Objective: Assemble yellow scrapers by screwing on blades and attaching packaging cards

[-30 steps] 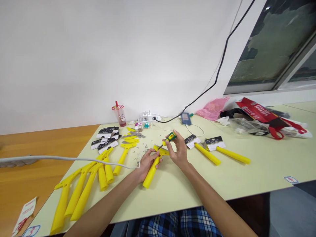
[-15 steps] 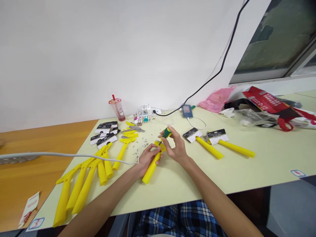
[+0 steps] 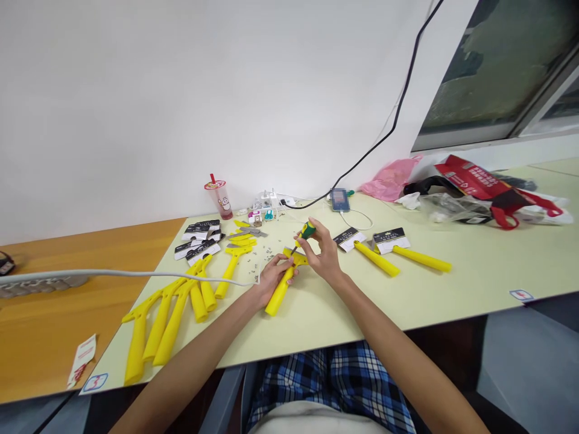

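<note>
My left hand [image 3: 274, 276] is closed around a yellow scraper [image 3: 279, 293], its round handle slanting toward me and its head pointing away. In my right hand [image 3: 325, 253] is a screwdriver [image 3: 307, 230] with a green and yellow handle. Its tip meets the scraper's head, close to my left thumb; whether a screw sits under it is too small to tell. To the left lie several yellow scraper handles [image 3: 174, 325]. Loose blades [image 3: 253, 231] and yellow pieces [image 3: 242, 242] rest beyond them, with tiny screws [image 3: 268, 253] scattered beside my left hand.
Black-and-white cards [image 3: 203, 248] are piled at the back left, near a pink cup [image 3: 220, 199]. Two carded scrapers [image 3: 423, 258] lie on the right. A power strip [image 3: 268, 200], a phone-like device [image 3: 340, 200] and bags [image 3: 479, 190] line the wall. A grey cable [image 3: 136, 273] crosses the left side.
The view has shifted slightly, so the table's things appear a little displaced. The screwdriver's handle now shows more, and my right fingers have changed position on it. Both hands keep their holds.
</note>
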Demonstrator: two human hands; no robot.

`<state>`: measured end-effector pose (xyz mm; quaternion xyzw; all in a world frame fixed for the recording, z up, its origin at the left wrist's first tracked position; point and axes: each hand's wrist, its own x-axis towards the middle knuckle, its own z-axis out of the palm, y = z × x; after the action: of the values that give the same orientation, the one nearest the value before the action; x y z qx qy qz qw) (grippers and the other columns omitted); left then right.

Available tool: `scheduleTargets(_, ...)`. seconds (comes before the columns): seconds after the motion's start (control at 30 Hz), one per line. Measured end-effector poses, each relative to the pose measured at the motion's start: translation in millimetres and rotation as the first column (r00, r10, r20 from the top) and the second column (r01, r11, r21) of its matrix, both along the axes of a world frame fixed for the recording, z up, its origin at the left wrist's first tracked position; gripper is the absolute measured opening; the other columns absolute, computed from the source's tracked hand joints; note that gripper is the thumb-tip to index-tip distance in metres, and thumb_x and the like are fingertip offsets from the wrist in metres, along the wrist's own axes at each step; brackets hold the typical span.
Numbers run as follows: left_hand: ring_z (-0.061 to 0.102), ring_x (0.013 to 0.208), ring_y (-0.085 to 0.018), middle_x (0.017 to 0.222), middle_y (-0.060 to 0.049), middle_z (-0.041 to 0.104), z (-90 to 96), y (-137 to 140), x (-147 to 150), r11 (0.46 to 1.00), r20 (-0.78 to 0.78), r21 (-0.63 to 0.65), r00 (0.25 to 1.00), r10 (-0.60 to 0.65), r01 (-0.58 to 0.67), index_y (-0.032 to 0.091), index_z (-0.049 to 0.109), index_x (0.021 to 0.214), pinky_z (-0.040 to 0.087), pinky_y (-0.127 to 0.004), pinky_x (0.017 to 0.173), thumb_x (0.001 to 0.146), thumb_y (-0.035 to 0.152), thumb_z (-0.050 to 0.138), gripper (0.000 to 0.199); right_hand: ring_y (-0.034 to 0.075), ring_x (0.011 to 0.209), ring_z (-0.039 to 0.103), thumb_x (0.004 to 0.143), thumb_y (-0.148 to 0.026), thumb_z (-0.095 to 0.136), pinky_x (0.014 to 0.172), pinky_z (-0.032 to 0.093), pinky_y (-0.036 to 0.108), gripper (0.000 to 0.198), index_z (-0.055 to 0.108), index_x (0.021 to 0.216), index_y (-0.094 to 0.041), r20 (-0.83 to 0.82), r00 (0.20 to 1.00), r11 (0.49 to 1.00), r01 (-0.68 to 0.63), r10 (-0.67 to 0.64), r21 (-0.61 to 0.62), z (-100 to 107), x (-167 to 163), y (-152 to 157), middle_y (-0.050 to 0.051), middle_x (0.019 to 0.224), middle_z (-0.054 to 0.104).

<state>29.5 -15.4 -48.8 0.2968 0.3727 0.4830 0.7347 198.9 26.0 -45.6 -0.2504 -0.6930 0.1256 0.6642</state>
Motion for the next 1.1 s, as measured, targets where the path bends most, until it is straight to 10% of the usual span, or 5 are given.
scheduleTargets(0.17, 0.07, 0.069, -0.015, 0.091, -0.004, 0.068, -1.1, -1, 0, 0.999, -0.029, 0.008, 0.999, -0.034, 0.035, 0.021, 0.052, 0.094, 0.042, -0.018, 0.045, 0.074, 0.028, 0.098, 0.051, 0.023, 0.096, 0.075, 0.104, -0.04, 0.073, 0.089, 0.067, 0.043, 0.058, 0.053, 0.156, -0.027, 0.011, 0.99, 0.99, 0.143, -0.143, -0.004, -3, 6, 3, 0.015, 0.133, 0.072)
scheduleTargets(0.4, 0.069, 0.069, -0.014, 0.09, -0.003, 0.067, -3.5, 2, -2, 1.0, -0.013, -0.009, 1.0, 0.011, -0.011, 0.021, 0.053, 0.095, 0.041, -0.018, 0.045, 0.074, 0.027, 0.098, 0.049, 0.025, 0.105, 0.08, 0.114, -0.036, 0.052, 0.096, 0.067, 0.049, 0.057, 0.035, 0.168, -0.032, 0.002, 0.993, 0.991, -0.119, 0.12, -0.065, 2, 2, -5, 0.011, 0.124, 0.073)
scheduleTargets(0.63, 0.07, 0.071, -0.014, 0.097, -0.004, 0.07, -0.8, -3, -1, 0.999, -0.01, -0.022, 0.999, -0.048, 0.048, 0.022, 0.052, 0.095, 0.041, -0.018, 0.046, 0.076, 0.029, 0.098, 0.05, 0.023, 0.098, 0.075, 0.102, -0.042, 0.075, 0.092, 0.067, 0.043, 0.062, 0.052, 0.158, -0.032, 0.009, 0.992, 0.991, 0.124, -0.124, -0.05, -5, 8, 3, 0.014, 0.146, 0.066)
scheduleTargets(0.87, 0.069, 0.073, -0.014, 0.093, -0.003, 0.068, 2.1, -4, -1, 0.999, -0.021, -0.029, 0.999, -0.044, 0.044, 0.022, 0.053, 0.096, 0.041, -0.019, 0.048, 0.074, 0.03, 0.099, 0.051, 0.027, 0.112, 0.078, 0.115, -0.041, 0.05, 0.1, 0.067, 0.052, 0.06, 0.03, 0.172, -0.034, 0.063, 0.989, 0.989, -0.133, 0.137, -0.072, 9, 5, -10, 0.012, 0.131, 0.071)
scheduleTargets(1.1, 0.069, 0.072, -0.014, 0.093, -0.002, 0.069, 2.1, -3, 2, 0.998, -0.033, -0.01, 0.998, -0.058, 0.058, 0.022, 0.052, 0.093, 0.041, -0.02, 0.049, 0.073, 0.031, 0.099, 0.052, 0.026, 0.103, 0.079, 0.106, -0.041, 0.071, 0.095, 0.069, 0.047, 0.06, 0.05, 0.162, -0.033, 0.053, 0.999, 1.0, 0.01, -0.008, -0.025, 3, 6, -3, 0.013, 0.15, 0.065)
